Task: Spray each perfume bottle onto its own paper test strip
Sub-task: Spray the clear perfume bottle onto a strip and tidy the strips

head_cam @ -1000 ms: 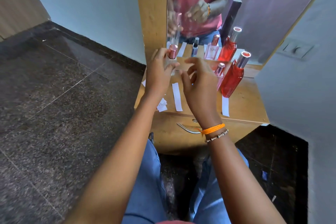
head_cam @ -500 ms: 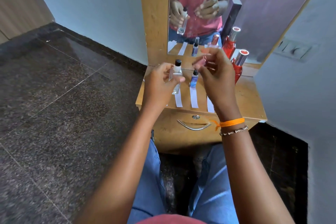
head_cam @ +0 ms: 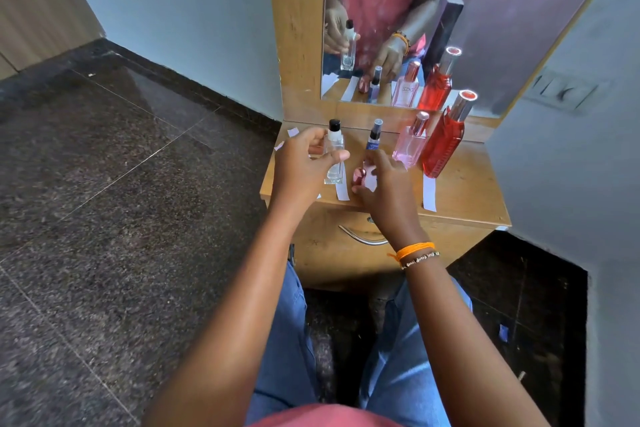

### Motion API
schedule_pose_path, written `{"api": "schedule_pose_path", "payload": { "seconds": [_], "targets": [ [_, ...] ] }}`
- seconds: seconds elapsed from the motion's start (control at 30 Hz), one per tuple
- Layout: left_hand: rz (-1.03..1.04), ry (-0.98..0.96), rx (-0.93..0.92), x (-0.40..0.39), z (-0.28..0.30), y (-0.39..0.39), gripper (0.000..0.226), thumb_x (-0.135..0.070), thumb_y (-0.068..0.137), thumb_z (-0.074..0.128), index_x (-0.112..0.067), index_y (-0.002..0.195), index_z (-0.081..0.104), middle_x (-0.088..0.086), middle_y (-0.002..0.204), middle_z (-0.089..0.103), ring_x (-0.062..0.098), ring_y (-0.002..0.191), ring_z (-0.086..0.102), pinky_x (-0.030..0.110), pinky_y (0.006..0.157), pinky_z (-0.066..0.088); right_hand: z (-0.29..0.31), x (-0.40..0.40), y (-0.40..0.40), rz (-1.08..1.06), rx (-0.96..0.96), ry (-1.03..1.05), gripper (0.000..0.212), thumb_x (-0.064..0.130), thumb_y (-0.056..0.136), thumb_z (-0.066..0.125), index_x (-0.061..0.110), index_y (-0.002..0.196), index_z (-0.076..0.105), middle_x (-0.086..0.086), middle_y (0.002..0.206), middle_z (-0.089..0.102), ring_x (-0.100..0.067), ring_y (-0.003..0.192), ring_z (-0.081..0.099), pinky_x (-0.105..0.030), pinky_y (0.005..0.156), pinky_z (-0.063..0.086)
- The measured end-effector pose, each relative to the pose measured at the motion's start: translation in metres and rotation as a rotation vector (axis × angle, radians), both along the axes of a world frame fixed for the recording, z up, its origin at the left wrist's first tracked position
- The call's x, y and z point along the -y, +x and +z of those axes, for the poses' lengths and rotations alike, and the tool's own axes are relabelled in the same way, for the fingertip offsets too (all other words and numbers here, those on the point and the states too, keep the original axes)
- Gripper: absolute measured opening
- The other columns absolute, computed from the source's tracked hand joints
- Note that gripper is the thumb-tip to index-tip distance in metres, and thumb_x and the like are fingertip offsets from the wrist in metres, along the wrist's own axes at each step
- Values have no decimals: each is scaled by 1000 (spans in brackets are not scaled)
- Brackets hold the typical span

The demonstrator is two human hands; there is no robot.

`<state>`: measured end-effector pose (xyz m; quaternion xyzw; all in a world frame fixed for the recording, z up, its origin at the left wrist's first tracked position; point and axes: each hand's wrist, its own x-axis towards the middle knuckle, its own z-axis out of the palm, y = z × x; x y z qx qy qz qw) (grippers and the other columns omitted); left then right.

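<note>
My left hand (head_cam: 304,166) grips a clear glass perfume bottle (head_cam: 335,156) with a black spray nozzle, upright above a white paper strip (head_cam: 342,191) on the wooden dresser top (head_cam: 464,191). My right hand (head_cam: 384,184) is low on the dresser top with its fingers on a shiny pink cap (head_cam: 359,176); it covers another strip. Behind it stand a small blue spray bottle (head_cam: 374,139), a pink square bottle (head_cam: 412,144) and a tall red bottle (head_cam: 445,139), which has a strip (head_cam: 429,197) in front of it.
A mirror (head_cam: 485,10) backs the dresser and repeats the bottles and hands. A drawer with a metal handle (head_cam: 360,237) sits under the top. Walls close in on the right; dark stone floor (head_cam: 104,184) spreads left. Paper scraps (head_cam: 292,132) lie at the dresser's left rear.
The pink cap came off the clear bottle in my right hand, which has dropped with it to the dresser top. My left hand lowered the uncapped bottle over its strip.
</note>
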<state>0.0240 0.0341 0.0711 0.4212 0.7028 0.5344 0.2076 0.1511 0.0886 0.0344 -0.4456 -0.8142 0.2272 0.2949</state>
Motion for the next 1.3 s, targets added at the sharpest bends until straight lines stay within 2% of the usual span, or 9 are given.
{"api": "schedule_pose_path", "payload": {
  "seconds": [0.13, 0.23, 0.33, 0.47, 0.63, 0.73, 1.03, 1.2, 1.3],
  "targets": [
    [-68, -25, 4, -3, 0, 3, 22, -16, 81, 68, -11, 103, 67, -2, 98, 68, 15, 95, 62, 29, 86, 48, 10, 17, 2, 43, -216, 161, 39, -1, 84, 59, 6, 123, 52, -9, 116, 58, -23, 106, 54, -25, 90, 43],
    [-140, -45, 8, -5, 3, 7, 25, -16, 83, 66, -8, 107, 66, 6, 102, 70, 20, 99, 64, 41, 93, 49, 18, 24, -1, 171, -324, 24, 45, 1, 82, 60, 5, 125, 48, -7, 120, 59, -20, 109, 57, -27, 93, 47],
    [-207, -70, 53, -7, 4, 5, 28, -17, 81, 68, -11, 109, 67, 6, 105, 71, 18, 102, 64, 41, 96, 49, 21, 21, -1, 153, -328, -39, 50, 0, 81, 67, 7, 125, 45, -6, 114, 62, -17, 98, 63, -27, 87, 53],
    [-195, -108, 120, -18, 0, -5, 32, -26, 92, 56, -14, 121, 61, 4, 117, 67, 10, 95, 65, 31, 88, 52, 15, 16, 9, 72, -344, -102, 55, -2, 79, 70, 12, 125, 44, 11, 94, 61, 2, 79, 61, -8, 72, 50],
    [-18, -370, -575, -53, -18, -13, 34, -22, 91, 57, -14, 124, 59, 9, 127, 56, 31, 119, 45, 38, 100, 33, 17, 14, 19, 43, -408, -82, 53, -2, 77, 71, 14, 121, 46, 20, 89, 57, 0, 78, 62, -7, 68, 49],
    [-32, -545, -748, -66, -27, -8, 31, -23, 90, 59, -11, 118, 59, 10, 129, 49, 35, 123, 37, 43, 102, 27, 21, 12, 23, 41, -443, -67, 53, 1, 77, 73, 18, 118, 46, 15, 93, 59, 0, 79, 61, -6, 66, 47],
    [10, -487, -574, -68, -28, -2, 16, -4, 89, 54, -11, 103, 54, 11, 115, 60, 32, 113, 47, 37, 86, 30, 22, 11, 23, 93, -497, -162, 55, -5, 77, 69, 11, 123, 44, 16, 92, 56, 1, 80, 59, -10, 72, 49],
    [101, -363, -377, -53, -3, -12, 24, -11, 75, 74, -16, 92, 59, 8, 99, 68, 31, 99, 60, 34, 76, 44, 24, 14, 27, 251, -706, -538, 61, -5, 90, 52, 24, 139, 31, 2, 114, 55, -22, 104, 59, -38, 88, 53],
    [101, -324, -338, -42, 15, -18, 18, -17, 69, 80, -20, 72, 62, 1, 76, 66, 26, 80, 64, 28, 68, 46, 25, 13, 27, 368, -965, -815, 69, -6, 83, 44, 37, 136, 36, -4, 117, 54, -25, 103, 54, -38, 81, 54]
  ]
}}
